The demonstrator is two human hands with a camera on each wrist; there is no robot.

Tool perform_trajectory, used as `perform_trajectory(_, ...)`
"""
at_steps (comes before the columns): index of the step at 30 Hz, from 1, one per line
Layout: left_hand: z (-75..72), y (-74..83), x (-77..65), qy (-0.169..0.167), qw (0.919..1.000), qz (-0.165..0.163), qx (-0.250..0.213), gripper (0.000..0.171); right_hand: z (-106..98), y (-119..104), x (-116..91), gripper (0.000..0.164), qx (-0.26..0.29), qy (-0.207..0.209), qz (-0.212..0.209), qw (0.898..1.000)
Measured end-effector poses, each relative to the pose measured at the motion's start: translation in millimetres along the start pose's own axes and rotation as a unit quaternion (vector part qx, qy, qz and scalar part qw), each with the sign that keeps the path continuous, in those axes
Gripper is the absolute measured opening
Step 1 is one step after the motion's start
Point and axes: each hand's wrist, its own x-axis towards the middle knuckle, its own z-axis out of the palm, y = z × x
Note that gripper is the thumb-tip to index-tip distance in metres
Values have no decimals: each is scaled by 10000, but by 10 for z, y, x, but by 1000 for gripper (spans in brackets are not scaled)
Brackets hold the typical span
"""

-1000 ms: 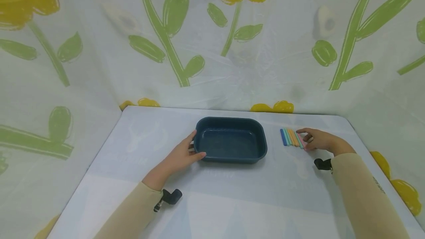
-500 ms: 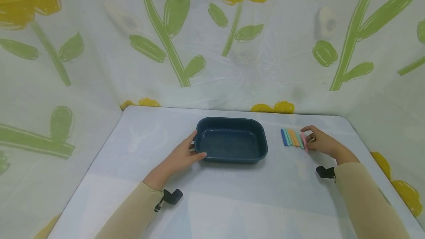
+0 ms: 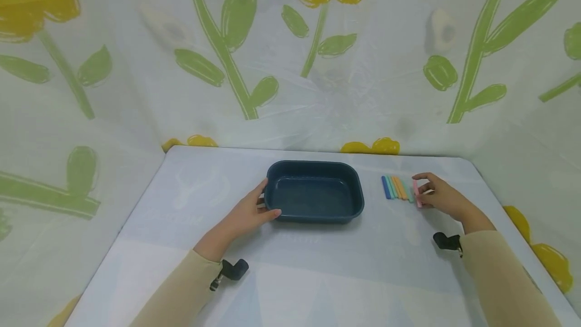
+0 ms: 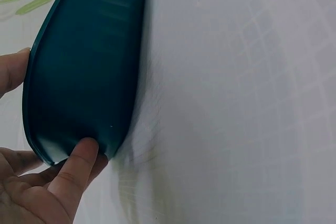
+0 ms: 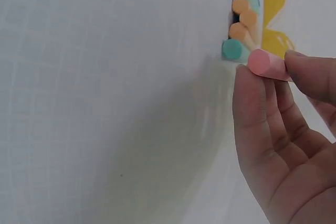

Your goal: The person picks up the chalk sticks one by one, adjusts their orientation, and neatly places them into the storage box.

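Note:
A pink stick of chalk [image 3: 416, 195] is pinched between the thumb and fingers of my right hand [image 3: 438, 198]. In the right wrist view the pink chalk [image 5: 262, 64] shows its round end towards the camera. Just left of it, a row of chalk sticks [image 3: 396, 187] in blue, green and orange lies side by side on the table. My left hand [image 3: 247, 213] holds the left end of a dark blue-green rectangular basin [image 3: 313, 219], thumb at its front corner. Fingers press the outer wall of the basin [image 4: 86, 77] in the left wrist view.
The white table [image 3: 327, 271] has rounded far corners. A cloth [image 3: 317, 105] with yellow flowers and green leaves hangs behind it and at both sides. A small black device [image 3: 235, 269] sits at the left wrist, another black device [image 3: 447, 241] at the right.
My right hand has drawn the pink chalk away from the row, slightly to the right, and tipped it a little more upright. The left hand and the basin have stayed put.

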Motion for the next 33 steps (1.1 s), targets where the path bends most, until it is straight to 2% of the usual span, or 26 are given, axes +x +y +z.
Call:
perform_trajectory(6,-5,-1,4,-26,10000,-3,13,100,5,-63,-80,67,312,238,-294,9988)
perform_trajectory(13,-11,1,2,-56,10000,-11,16,99,61,-214,-153,67,620,228,-475,9967)
perform_trajectory(22,-21,24,5,-112,9999,65,-31,97,110,-537,-254,66,1113,124,-746,9909)
perform_trajectory(33,-5,-2,12,-67,9998,174,-83,96,184,-942,-277,63,1402,-39,-777,9871)
